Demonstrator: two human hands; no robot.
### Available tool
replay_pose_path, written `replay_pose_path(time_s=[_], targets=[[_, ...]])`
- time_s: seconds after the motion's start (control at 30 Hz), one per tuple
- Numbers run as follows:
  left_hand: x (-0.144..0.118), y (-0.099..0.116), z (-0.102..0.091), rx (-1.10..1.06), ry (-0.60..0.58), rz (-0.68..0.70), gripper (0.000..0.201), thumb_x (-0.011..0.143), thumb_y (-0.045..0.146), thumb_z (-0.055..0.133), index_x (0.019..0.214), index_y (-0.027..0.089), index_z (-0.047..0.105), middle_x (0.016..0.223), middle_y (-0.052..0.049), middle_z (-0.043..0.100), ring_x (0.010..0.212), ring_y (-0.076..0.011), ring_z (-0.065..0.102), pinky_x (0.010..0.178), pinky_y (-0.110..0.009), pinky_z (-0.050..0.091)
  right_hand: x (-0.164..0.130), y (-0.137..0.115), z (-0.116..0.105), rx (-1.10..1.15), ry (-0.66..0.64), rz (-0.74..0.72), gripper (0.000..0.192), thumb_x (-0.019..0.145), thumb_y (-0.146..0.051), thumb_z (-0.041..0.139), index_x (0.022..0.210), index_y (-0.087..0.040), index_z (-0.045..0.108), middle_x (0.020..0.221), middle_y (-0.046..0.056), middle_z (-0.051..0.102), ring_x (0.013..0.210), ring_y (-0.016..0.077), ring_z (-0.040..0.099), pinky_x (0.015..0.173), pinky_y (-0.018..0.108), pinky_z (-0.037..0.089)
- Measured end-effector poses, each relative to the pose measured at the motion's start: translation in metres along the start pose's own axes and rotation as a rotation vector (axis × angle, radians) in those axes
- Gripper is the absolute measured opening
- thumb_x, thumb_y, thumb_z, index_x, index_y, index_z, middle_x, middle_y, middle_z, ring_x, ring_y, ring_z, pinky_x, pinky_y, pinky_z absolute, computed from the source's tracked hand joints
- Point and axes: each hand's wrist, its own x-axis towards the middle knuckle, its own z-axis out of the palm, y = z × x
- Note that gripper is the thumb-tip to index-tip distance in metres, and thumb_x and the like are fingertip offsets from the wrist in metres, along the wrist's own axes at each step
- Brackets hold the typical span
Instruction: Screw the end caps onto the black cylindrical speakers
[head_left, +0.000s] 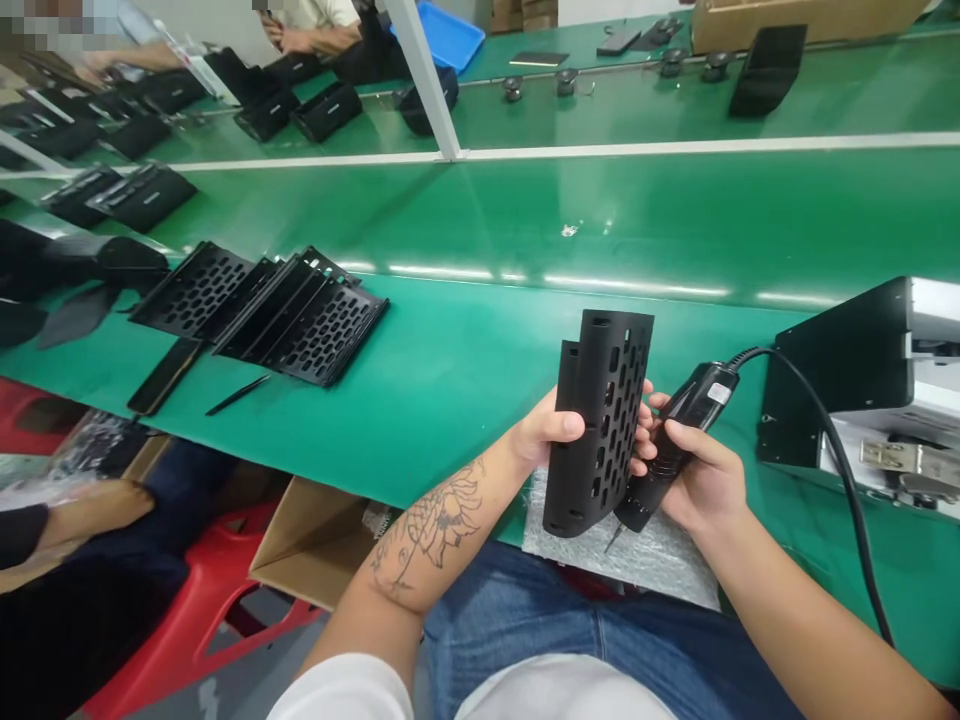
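A black perforated plastic housing point(600, 420) is upright in my left hand point(551, 430), thumb across its near side and fingers behind it. My right hand point(705, 470) grips a black electric screwdriver point(679, 430), its thin bit pointing down and left. The fingers of my right hand come close to the housing's right edge; whether they touch it I cannot tell. Beneath both hands, a sheet of bubble wrap point(645, 550) lies at the bench's front edge. From the top of the screwdriver a black cable point(840, 450) curves off to the right.
Several perforated black housings point(322, 325) lie at left on the green bench point(450, 320), near a thin black pen-like tool point(237, 396). A black-and-silver machine point(832, 370) stands at right. Across a white rail point(675, 147) are small speakers point(566, 82). A co-worker's arm point(105, 510) shows at lower left.
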Motion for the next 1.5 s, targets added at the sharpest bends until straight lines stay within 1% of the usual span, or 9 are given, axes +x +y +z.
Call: replay_pose_path(time_s=[0.2,0.57,0.8,0.97,1.1,1.23,1.33,1.4,1.5], targets=[[-0.001,-0.001,0.002,0.012,0.007,0.009,0.09,0.062,0.058,0.093,0.139,0.019,0.069,0.131,-0.019,0.072,0.102,-0.0322,0.077,0.088,-0.048,0.066,0.001,0.0,0.0,-0.035,-0.012,-0.012,0.036,0.072,-0.025,0.091,0.103,-0.025,0.074,0.091,-0.003,0.067,0.066,0.01,0.06,0.054,0.024,0.059],[-0.001,-0.001,0.002,-0.018,0.04,-0.001,0.091,0.064,0.058,0.091,0.142,0.017,0.067,0.122,-0.015,0.073,0.101,-0.0307,0.075,0.091,-0.049,0.065,0.0,-0.001,0.002,-0.005,-0.004,-0.006,0.038,0.07,-0.023,0.093,0.103,-0.025,0.074,0.09,-0.004,0.068,0.066,0.0099,0.061,0.054,0.023,0.059],[-0.003,-0.003,0.002,-0.131,0.02,-0.005,0.093,0.064,0.067,0.082,0.141,0.016,0.067,0.121,-0.018,0.074,0.1,-0.0325,0.075,0.092,-0.051,0.064,0.0,0.0,0.001,0.002,-0.082,-0.009,0.037,0.073,-0.024,0.09,0.105,-0.026,0.073,0.096,-0.002,0.071,0.067,0.0111,0.062,0.053,0.023,0.059],[-0.001,0.001,-0.005,-0.079,-0.057,-0.028,0.103,0.052,0.077,0.082,0.129,0.01,0.072,0.104,-0.02,0.075,0.095,-0.037,0.076,0.089,-0.051,0.065,0.001,0.003,0.002,-0.038,-0.152,-0.022,0.032,0.077,-0.029,0.087,0.104,-0.025,0.07,0.082,-0.001,0.068,0.064,0.0135,0.061,0.055,0.025,0.057],[-0.002,0.004,-0.008,-0.042,-0.072,-0.055,0.107,0.045,0.08,0.085,0.124,0.008,0.073,0.097,-0.022,0.075,0.094,-0.0411,0.077,0.079,-0.048,0.066,0.002,0.005,0.003,-0.022,-0.176,-0.041,0.027,0.079,-0.029,0.084,0.101,-0.026,0.068,0.087,0.0,0.068,0.067,0.0163,0.064,0.053,0.029,0.058],[-0.005,0.003,-0.008,-0.079,-0.033,-0.055,0.106,0.051,0.081,0.083,0.127,0.007,0.071,0.098,-0.021,0.076,0.09,-0.0386,0.078,0.087,-0.051,0.066,0.002,0.006,0.002,-0.029,-0.155,-0.042,0.028,0.077,-0.029,0.085,0.099,-0.024,0.069,0.084,0.0,0.067,0.064,0.0143,0.059,0.053,0.027,0.056],[-0.006,0.005,-0.005,-0.102,-0.02,-0.04,0.106,0.057,0.085,0.074,0.132,0.01,0.068,0.101,-0.019,0.076,0.084,-0.0364,0.078,0.09,-0.056,0.064,0.002,0.005,0.0,-0.036,-0.104,-0.047,0.034,0.073,-0.03,0.087,0.103,-0.024,0.072,0.086,0.0,0.067,0.064,0.0133,0.056,0.053,0.026,0.054],[-0.005,0.009,-0.003,-0.103,0.0,-0.046,0.106,0.059,0.086,0.071,0.135,0.012,0.066,0.103,-0.019,0.076,0.087,-0.0377,0.078,0.086,-0.055,0.064,0.001,0.004,-0.001,-0.047,-0.075,-0.022,0.037,0.072,-0.029,0.088,0.106,-0.027,0.072,0.091,0.0,0.066,0.066,0.0133,0.056,0.054,0.027,0.054],[-0.003,0.015,-0.002,-0.113,0.047,-0.037,0.104,0.063,0.085,0.068,0.138,0.014,0.064,0.108,-0.019,0.076,0.091,-0.0371,0.077,0.084,-0.051,0.063,-0.001,0.002,-0.002,-0.071,-0.06,-0.006,0.034,0.074,-0.027,0.086,0.105,-0.028,0.073,0.092,-0.001,0.066,0.068,0.0135,0.057,0.055,0.027,0.055]])
